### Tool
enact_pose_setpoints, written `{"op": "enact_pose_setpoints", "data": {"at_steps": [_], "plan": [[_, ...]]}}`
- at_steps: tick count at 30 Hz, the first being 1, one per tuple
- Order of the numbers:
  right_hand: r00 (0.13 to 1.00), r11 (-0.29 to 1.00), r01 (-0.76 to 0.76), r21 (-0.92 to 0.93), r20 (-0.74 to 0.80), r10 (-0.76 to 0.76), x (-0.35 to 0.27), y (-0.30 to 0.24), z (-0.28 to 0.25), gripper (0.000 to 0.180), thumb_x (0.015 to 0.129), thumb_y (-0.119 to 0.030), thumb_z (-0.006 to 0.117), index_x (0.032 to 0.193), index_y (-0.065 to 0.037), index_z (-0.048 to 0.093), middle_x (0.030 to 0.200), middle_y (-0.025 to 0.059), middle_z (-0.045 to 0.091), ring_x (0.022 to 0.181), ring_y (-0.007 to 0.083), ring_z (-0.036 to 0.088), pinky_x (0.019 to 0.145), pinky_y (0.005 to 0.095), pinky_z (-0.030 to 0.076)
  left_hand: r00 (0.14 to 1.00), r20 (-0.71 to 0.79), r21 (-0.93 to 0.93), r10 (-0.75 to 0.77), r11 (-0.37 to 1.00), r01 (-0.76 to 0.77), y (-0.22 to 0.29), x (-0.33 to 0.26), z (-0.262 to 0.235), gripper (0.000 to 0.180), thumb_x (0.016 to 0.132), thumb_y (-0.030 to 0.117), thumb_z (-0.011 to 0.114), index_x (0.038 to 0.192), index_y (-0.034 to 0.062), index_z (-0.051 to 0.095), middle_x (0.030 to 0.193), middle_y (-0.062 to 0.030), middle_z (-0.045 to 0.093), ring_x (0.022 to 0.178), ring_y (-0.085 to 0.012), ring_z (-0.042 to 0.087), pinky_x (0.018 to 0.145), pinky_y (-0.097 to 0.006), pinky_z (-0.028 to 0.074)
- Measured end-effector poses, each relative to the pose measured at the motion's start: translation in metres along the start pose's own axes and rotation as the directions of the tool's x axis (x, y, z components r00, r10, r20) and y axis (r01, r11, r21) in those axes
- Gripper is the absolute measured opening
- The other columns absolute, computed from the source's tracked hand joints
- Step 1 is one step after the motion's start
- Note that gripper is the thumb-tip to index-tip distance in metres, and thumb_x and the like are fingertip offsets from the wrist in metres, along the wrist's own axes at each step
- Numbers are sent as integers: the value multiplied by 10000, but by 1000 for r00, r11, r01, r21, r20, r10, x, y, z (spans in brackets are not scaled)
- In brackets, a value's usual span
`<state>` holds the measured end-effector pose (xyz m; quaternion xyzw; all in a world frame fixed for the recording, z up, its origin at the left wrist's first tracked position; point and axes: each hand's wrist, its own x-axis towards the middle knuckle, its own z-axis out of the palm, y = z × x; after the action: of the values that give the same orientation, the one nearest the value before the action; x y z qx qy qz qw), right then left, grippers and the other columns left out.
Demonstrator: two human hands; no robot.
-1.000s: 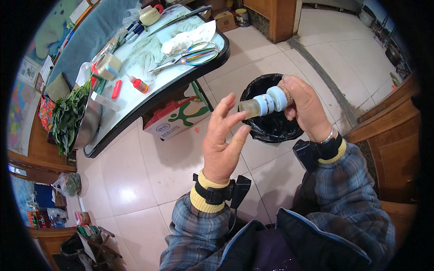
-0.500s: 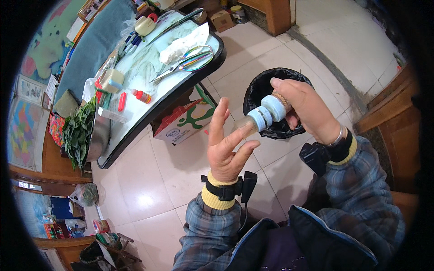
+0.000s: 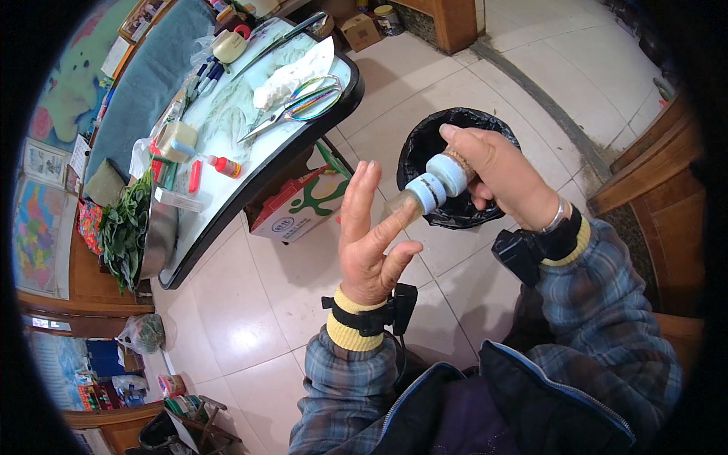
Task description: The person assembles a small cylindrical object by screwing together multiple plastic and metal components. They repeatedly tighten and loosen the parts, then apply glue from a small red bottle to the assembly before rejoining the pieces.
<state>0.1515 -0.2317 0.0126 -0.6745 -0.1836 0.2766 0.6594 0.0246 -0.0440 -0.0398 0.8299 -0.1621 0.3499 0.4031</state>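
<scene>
My right hand [image 3: 506,178] is closed round the brown, ribbed end of a short piece with two light-blue discs [image 3: 446,175]. I cannot make out what kind of thing it is. Its other end carries a see-through sleeve [image 3: 403,206], and the index finger of my left hand [image 3: 369,254] reaches into or behind that sleeve. The other left fingers are stretched out, with the thumb apart. Below both hands, a bin lined with a black bag [image 3: 415,144] stands on the floor.
At the left, a glass-topped table [image 3: 250,148] bears scissors [image 3: 292,114], crumpled white tissue [image 3: 296,80], a small red bottle [image 3: 224,166] and leafy greens [image 3: 129,235]. A printed carton [image 3: 296,208] sits beneath it. Wooden panelling [image 3: 660,182] rises at the right.
The view has shifted slightly, so the surroundings lie a little differently in it. Both hands keep nearly the same pose, with the blue-disc piece still between them.
</scene>
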Motion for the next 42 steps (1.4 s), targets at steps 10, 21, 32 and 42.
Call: {"op": "enact_pose_setpoints", "data": {"at_steps": [10, 21, 32, 42], "plan": [[988, 989, 104, -102, -105, -115, 2, 1, 3, 501, 964, -500, 505, 853, -19, 592, 676, 27, 544, 478, 74, 507, 432, 203, 433, 949, -84, -276, -303, 923, 270, 12, -1, 12, 350, 864, 126, 686, 1211, 77, 681, 1527, -211, 376, 1412, -352, 372, 1131, -454, 302], [993, 996, 69, -62, -89, -74, 1, 6, 4, 516, 961, -526, 504, 880, -25, 599, 689, 23, 551, 508, 71, 509, 454, 200, 440, 981, -28, -168, -190, 969, 183, 4, -3, 7, 367, 863, 180, 719, 1215, 83, 683, 1521, -193, 393, 1441, -375, 309, 1158, -463, 238], [1000, 999, 1, 36, -6, 0, 7, 11, 2, 504, 969, -519, 498, 884, -36, 614, 691, 21, 566, 476, 46, 474, 431, 171, 421, 982, -21, -325, -187, 930, 170, -6, -2, 2, 394, 912, 363, 657, 1182, 81, 710, 1526, -220, 369, 1450, -374, 284, 1167, -466, 213], [991, 985, -127, 116, -36, 132, 10, 20, 8, 494, 974, -514, 496, 856, -50, 619, 649, 4, 522, 448, 47, 421, 414, 182, 399, 994, 69, 14, -85, 996, 85, -9, 0, -6, 340, 882, 289, 706, 1161, 95, 716, 1513, -182, 406, 1437, -372, 311, 1148, -470, 258]]}}
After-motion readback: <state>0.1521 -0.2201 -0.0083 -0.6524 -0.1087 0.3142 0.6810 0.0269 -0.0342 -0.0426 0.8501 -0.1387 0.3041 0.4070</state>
